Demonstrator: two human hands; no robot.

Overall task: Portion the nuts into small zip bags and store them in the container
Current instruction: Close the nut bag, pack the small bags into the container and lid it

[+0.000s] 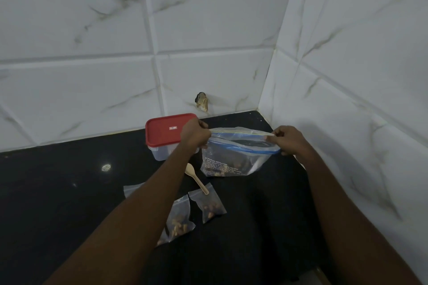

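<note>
While the left hand (194, 134) and right hand (292, 140) are each pinching one end of the large zip bag (229, 164), it is hanging with its mouth gaping beside the red-lidded container (165, 133); keeping the zip strip taut and level is probably helping; two filled small zip bags (209, 206) are lying nearer, by the wooden spoon (196, 177), on the black countertop (69, 180).

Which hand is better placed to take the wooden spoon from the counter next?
The left hand, probably. The wooden spoon lies close to it, beside the left forearm. The right hand pinches the far end of the large zip bag and would have to cross the bag.
</note>
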